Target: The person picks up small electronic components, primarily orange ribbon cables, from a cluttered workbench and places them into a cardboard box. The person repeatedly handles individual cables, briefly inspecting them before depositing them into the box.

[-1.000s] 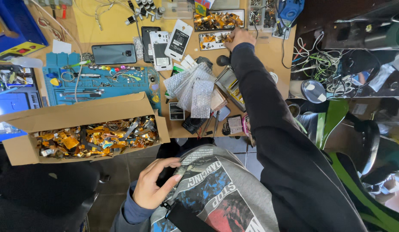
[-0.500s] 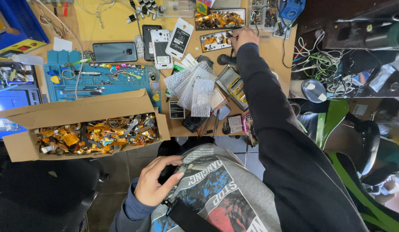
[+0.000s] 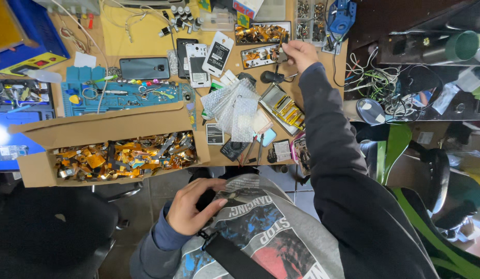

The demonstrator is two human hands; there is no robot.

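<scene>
While our right arm is stretching far across the bench, our right hand (image 3: 300, 53) is closing its fingers on a small dark part (image 3: 282, 51), pinched at the fingertips; what kind of part it is we cannot tell. It is hanging just over the near tray of gold flex cables (image 3: 259, 56), which is lying to the left of the grip, its long axis running left to right. Our left hand (image 3: 192, 206) is resting well back against our printed shirt (image 3: 260, 227), fingers curled loosely, holding nothing we can make out, so the right is the nearer hand.
</scene>
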